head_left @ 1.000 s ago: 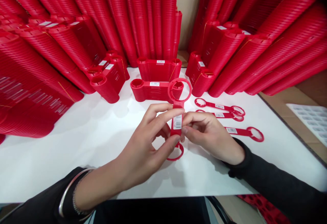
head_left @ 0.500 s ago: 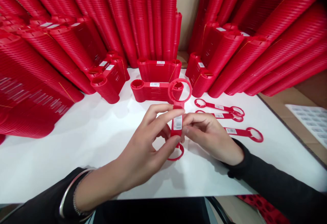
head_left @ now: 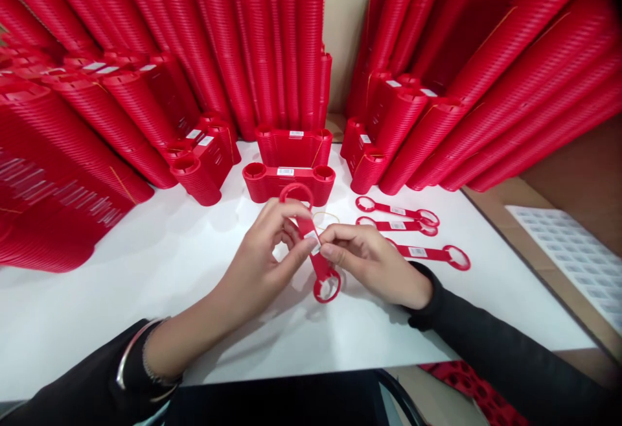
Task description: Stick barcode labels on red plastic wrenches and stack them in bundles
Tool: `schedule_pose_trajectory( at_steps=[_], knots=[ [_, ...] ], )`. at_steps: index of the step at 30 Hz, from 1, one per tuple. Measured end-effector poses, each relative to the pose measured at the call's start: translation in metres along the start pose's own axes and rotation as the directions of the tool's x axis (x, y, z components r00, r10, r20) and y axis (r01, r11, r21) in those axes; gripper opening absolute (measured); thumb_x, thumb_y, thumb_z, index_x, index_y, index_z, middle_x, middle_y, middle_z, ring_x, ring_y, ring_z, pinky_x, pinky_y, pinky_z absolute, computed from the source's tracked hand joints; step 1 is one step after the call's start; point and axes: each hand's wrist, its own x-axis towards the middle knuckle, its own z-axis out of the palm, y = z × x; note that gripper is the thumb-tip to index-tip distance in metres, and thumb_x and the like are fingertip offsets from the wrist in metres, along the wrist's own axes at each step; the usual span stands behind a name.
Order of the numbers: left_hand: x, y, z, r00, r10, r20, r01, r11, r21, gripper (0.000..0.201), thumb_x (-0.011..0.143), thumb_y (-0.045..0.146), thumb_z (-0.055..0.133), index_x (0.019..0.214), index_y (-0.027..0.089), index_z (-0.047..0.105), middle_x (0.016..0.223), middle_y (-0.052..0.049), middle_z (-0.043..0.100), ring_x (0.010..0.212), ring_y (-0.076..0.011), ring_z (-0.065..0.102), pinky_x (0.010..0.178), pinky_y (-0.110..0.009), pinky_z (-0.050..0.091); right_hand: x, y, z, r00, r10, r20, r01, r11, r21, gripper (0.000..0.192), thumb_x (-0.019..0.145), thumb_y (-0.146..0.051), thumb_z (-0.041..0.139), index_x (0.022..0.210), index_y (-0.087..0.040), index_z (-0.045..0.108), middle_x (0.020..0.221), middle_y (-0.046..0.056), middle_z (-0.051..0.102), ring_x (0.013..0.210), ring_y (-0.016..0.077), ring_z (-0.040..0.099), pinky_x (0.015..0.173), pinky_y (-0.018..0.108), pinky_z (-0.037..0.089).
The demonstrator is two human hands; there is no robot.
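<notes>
I hold a flat red plastic piece (head_left: 323, 275) with a ring at each end over the white table (head_left: 146, 283). My left hand (head_left: 262, 264) pinches its middle from the left, thumb and forefinger on the white barcode label (head_left: 312, 239). My right hand (head_left: 369, 260) pinches the same spot from the right. The piece is tilted, its upper ring (head_left: 296, 194) toward the stacks and its lower ring close to the table. Three more such pieces (head_left: 396, 211) lie flat to the right of my right hand.
Long stacks of the same red pieces lean against the wall on the left (head_left: 97, 108), middle (head_left: 272, 43) and right (head_left: 486, 89). A short stack (head_left: 289, 179) stands just behind my hands. A white label sheet (head_left: 573, 254) lies on the brown surface at right.
The piece has come down and tilted, its top ring now lower and further left. The camera view has shifted upward and back, showing more of the wall and the label sheet.
</notes>
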Motion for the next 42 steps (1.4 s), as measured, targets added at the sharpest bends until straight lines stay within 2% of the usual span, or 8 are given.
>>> schedule_pose_trajectory(
  at_steps=[4, 13, 18, 21, 26, 30, 35, 42],
  knots=[
    [0.007, 0.0, -0.005, 0.998, -0.02, -0.058, 0.018, 0.999, -0.034, 0.037, 0.084, 0.015, 0.06, 0.116, 0.027, 0.047, 0.119, -0.001, 0.05, 0.075, -0.0076, 0.053, 0.068, -0.022, 0.046, -0.002, -0.002, -0.005, 0.993, 0.052, 0.103, -0.039, 0.992, -0.12, 0.021, 0.092, -0.033, 0.05, 0.079, -0.016, 0.054, 0.063, -0.003, 0.05, 0.052, 0.0095, 0.046, 0.049, 0.022, 0.037],
    [0.01, -0.008, -0.003, 0.92, -0.088, 0.381, -0.064, 0.927, 0.369, 0.016, 0.088, 0.031, 0.055, 0.093, 0.02, 0.064, 0.073, 0.002, 0.049, 0.062, -0.0113, 0.046, 0.06, -0.025, 0.036, -0.009, -0.006, -0.073, 0.994, -0.045, -0.102, 0.002, 0.923, -0.385, 0.029, 0.088, -0.039, 0.051, 0.091, -0.014, 0.065, 0.075, 0.004, 0.065, 0.065, 0.0146, 0.058, 0.06, 0.027, 0.045],
    [0.011, -0.004, -0.004, 0.935, -0.158, 0.317, 0.032, 0.929, 0.369, 0.019, 0.088, 0.03, 0.05, 0.089, 0.019, 0.065, 0.076, 0.001, 0.046, 0.062, -0.0117, 0.044, 0.058, -0.025, 0.034, -0.021, 0.01, -0.124, 0.953, -0.064, -0.297, -0.216, 0.546, -0.809, 0.021, 0.082, -0.03, 0.056, 0.087, -0.016, 0.071, 0.088, 0.008, 0.072, 0.076, 0.0217, 0.064, 0.069, 0.031, 0.048],
    [0.011, -0.005, -0.005, 0.937, -0.2, 0.287, 0.079, 0.92, 0.384, 0.018, 0.085, 0.032, 0.053, 0.085, 0.019, 0.065, 0.074, 0.002, 0.04, 0.06, -0.0114, 0.042, 0.056, -0.025, 0.032, -0.024, 0.019, -0.135, 0.961, -0.031, -0.274, -0.223, 0.498, -0.838, 0.014, 0.077, -0.026, 0.061, 0.08, -0.016, 0.072, 0.081, 0.007, 0.072, 0.071, 0.0211, 0.064, 0.067, 0.03, 0.048],
    [0.009, -0.006, -0.003, 0.927, -0.23, 0.296, 0.116, 0.927, 0.356, 0.016, 0.082, 0.033, 0.056, 0.083, 0.018, 0.063, 0.076, 0.002, 0.041, 0.056, -0.0098, 0.039, 0.053, -0.023, 0.031, -0.024, 0.007, -0.121, 0.946, -0.128, -0.297, -0.178, 0.563, -0.807, 0.023, 0.084, -0.034, 0.058, 0.093, -0.015, 0.068, 0.094, 0.009, 0.071, 0.082, 0.0219, 0.065, 0.074, 0.031, 0.049],
    [0.011, -0.004, -0.002, 0.888, -0.331, 0.318, 0.272, 0.937, 0.218, 0.017, 0.082, 0.034, 0.056, 0.087, 0.018, 0.059, 0.066, 0.004, 0.042, 0.049, -0.0081, 0.033, 0.047, -0.022, 0.026, -0.022, -0.006, -0.083, 0.939, -0.305, -0.159, 0.101, 0.685, -0.721, 0.024, 0.085, -0.037, 0.061, 0.097, -0.017, 0.065, 0.098, 0.008, 0.068, 0.09, 0.0216, 0.063, 0.083, 0.034, 0.049],
    [0.01, -0.005, -0.001, 0.869, -0.331, 0.368, 0.373, 0.927, -0.046, 0.028, 0.081, 0.033, 0.061, 0.105, 0.021, 0.053, 0.065, 0.005, 0.047, 0.053, -0.0093, 0.042, 0.049, -0.021, 0.034, -0.016, -0.004, -0.041, 0.938, -0.344, 0.039, 0.255, 0.608, -0.752, 0.017, 0.087, -0.026, 0.061, 0.1, -0.017, 0.066, 0.093, 0.008, 0.063, 0.085, 0.0191, 0.06, 0.078, 0.032, 0.049],
    [0.007, -0.001, -0.001, 0.885, -0.249, 0.392, 0.305, 0.948, -0.086, 0.035, 0.078, 0.026, 0.064, 0.109, 0.023, 0.047, 0.084, 0.002, 0.057, 0.066, -0.0105, 0.049, 0.06, -0.023, 0.04, -0.019, -0.003, -0.039, 0.927, -0.368, 0.069, 0.294, 0.602, -0.743, 0.021, 0.088, -0.029, 0.062, 0.106, -0.02, 0.067, 0.095, 0.008, 0.061, 0.086, 0.0194, 0.06, 0.077, 0.033, 0.05]
  ],
)
